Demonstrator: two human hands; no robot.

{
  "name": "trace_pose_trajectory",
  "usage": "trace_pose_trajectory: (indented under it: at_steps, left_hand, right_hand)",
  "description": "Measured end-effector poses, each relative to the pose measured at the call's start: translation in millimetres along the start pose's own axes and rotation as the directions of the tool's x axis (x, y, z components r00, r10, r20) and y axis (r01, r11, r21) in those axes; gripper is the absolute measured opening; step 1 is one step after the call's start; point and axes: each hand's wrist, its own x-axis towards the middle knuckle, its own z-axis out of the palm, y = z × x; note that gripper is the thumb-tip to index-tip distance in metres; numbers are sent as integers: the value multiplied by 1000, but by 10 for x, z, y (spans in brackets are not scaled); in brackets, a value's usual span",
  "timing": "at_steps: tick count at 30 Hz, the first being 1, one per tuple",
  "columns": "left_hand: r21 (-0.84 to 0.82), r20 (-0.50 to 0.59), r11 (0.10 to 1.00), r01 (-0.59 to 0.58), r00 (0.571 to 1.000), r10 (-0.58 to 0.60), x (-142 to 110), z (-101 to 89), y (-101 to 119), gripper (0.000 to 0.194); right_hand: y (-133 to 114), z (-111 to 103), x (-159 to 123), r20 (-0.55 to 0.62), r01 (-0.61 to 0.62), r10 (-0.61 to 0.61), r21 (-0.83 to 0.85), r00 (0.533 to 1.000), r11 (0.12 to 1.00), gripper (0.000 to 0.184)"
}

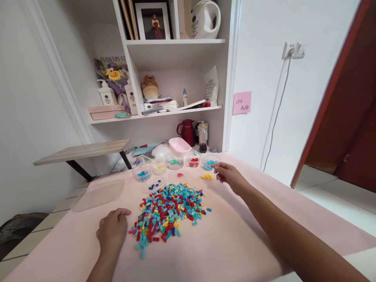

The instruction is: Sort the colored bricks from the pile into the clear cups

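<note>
A heap of small coloured plastic bricks (173, 207) lies on the pink tabletop, mostly light blue and red with some yellow, green and dark blue. My left hand (113, 229) rests left of the heap with its fingers curled in, and nothing shows at its fingertips. Over the near right edge of a clear bowl of light-blue bricks (209, 164), my right hand (230, 177) has its fingers pinched together. Whatever lies between them is too small to make out. Just left of that hand is a small group of yellow bricks (207, 177).
Other clear bowls hold red bricks (194, 161), green bricks (175, 161), pale yellow bricks (158, 167) and blue bricks (143, 176). A clear lid (101, 194) lies at left. Behind stand a pink basin (179, 145), a red jug (187, 132) and a bottle (202, 138).
</note>
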Motion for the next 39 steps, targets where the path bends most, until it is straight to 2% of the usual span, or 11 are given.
trace_pose_trajectory:
  at_steps: [2, 5, 8, 12, 15, 19, 26, 32, 39]
  left_hand:
    - [-2, -5, 1000, -6, 1000, 6, -3, 1, 2, 30]
    - [0, -14, 1000, -12, 1000, 12, -12, -7, 9, 30]
    - [3, -20, 1000, -13, 1000, 13, -22, -19, 18, 29]
    - [4, -17, 1000, -15, 1000, 15, -26, -27, 31, 29]
    - [3, -9, 1000, -18, 1000, 18, -21, -25, 35, 30]
    - [3, -4, 1000, -13, 1000, 13, -17, -17, 32, 31]
    - [6, -8, 1000, -1, 1000, 1, -23, -11, 34, 30]
    - [13, -3, 1000, 2, 1000, -2, -21, -21, 38, 29]
    - [22, 11, 1000, 11, 1000, -11, -17, -25, 43, 31]
  right_hand:
    - [68, 39, -210, 208, -55, 68, -69, 976, 996, 23]
    - [181, 48, -424, 362, -69, 139, -198, 922, 978, 22]
    - [249, 15, -492, 472, 1, 109, -226, 875, 974, 25]
    - [279, -16, -478, 605, 172, 15, -250, 796, 953, 28]
    - [303, 18, -473, 611, 291, -52, -298, 790, 909, 24]
    - [326, 93, -492, 595, 358, -77, -369, 800, 858, 23]
    - [263, 100, -546, 547, 290, -22, -409, 837, 865, 15]
    - [222, 88, -567, 553, 272, 1, -411, 833, 870, 14]
    - [259, 80, -554, 576, 326, -48, -390, 816, 861, 21]
